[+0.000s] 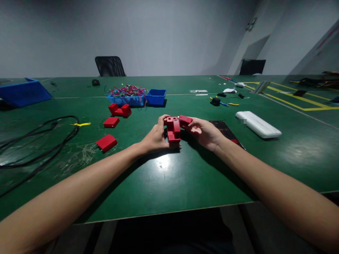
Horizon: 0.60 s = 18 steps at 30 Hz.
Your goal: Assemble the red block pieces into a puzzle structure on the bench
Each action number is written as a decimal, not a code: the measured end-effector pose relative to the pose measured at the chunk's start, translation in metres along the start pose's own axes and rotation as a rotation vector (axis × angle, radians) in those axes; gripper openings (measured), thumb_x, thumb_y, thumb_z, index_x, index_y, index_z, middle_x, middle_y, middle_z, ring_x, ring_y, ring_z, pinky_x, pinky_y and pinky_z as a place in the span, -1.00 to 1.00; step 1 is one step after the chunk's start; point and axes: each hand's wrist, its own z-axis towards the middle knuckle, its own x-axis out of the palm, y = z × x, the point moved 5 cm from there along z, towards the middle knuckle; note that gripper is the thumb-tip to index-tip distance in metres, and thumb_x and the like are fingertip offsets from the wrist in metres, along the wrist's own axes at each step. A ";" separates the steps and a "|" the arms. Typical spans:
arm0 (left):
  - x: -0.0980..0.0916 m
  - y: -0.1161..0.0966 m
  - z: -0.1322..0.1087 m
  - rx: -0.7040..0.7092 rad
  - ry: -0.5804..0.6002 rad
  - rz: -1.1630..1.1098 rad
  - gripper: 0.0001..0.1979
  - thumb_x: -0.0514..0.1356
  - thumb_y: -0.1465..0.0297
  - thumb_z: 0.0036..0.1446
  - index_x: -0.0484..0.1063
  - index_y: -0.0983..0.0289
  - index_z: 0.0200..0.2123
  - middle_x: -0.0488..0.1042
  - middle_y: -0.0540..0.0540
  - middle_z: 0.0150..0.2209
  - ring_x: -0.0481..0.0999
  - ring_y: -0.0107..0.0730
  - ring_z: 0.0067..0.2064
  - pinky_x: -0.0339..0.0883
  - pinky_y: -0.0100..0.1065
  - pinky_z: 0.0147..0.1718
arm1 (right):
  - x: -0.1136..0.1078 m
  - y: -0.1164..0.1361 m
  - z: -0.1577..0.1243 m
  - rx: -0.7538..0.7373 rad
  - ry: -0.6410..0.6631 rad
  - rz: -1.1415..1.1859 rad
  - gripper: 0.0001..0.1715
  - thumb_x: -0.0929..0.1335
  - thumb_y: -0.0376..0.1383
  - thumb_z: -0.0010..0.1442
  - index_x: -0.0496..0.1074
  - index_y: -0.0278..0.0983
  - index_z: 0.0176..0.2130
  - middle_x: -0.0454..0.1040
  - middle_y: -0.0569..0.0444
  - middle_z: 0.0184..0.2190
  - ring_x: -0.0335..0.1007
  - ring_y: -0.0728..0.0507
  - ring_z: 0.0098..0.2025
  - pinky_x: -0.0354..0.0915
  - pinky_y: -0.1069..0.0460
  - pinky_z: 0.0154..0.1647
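My left hand point(156, 135) is closed around a red U-shaped block point(173, 131), held upright just above the green table point(159, 183). Close to its upper right side, my right hand point(205, 132) pinches a small red block point(185, 120). Whether the two pieces touch is too small to tell. Over on the left lie two flat red blocks, one nearer the front point(106, 142) with metal pins and one behind it point(111, 122). Another red U-shaped block point(119, 110) rests farther back.
Behind are a blue bin of wires point(127, 100) and a smaller blue bin point(156, 97). Black cables point(57, 150) spread at left, with a large blue bin point(25, 93) beyond. A dark phone point(225, 130) and white case point(258, 124) lie right; black parts point(215, 101) sit behind.
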 end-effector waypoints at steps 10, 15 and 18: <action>0.001 0.000 -0.001 -0.006 -0.003 -0.010 0.01 0.45 0.12 -0.23 -0.10 0.22 0.16 0.35 0.28 0.05 0.50 -0.12 -0.02 0.41 -0.12 -0.04 | -0.005 0.003 -0.001 -0.017 -0.091 -0.031 -0.82 0.35 -0.55 0.09 0.47 -0.32 -0.31 0.55 0.09 -0.45 0.44 0.04 -0.44 0.38 0.19 -0.39; 0.000 0.001 -0.002 -0.002 0.004 -0.016 0.01 0.45 0.13 -0.22 -0.10 0.21 0.16 0.34 0.30 0.07 0.48 -0.09 0.02 0.39 -0.10 -0.02 | -0.006 -0.001 -0.002 -0.036 -0.091 -0.098 -0.54 0.38 -0.60 0.00 0.39 -0.25 -0.11 0.54 0.15 -0.49 0.46 0.01 -0.49 0.38 0.14 -0.40; 0.000 0.001 -0.002 -0.002 0.009 -0.021 0.02 0.45 0.11 -0.22 -0.10 0.21 0.17 0.33 0.30 0.08 0.48 -0.08 0.03 0.39 -0.10 0.00 | -0.008 -0.001 0.000 -0.063 -0.099 -0.101 -0.46 0.43 -0.61 -0.10 0.40 -0.25 -0.11 0.55 0.15 -0.46 0.47 0.00 -0.43 0.39 0.12 -0.32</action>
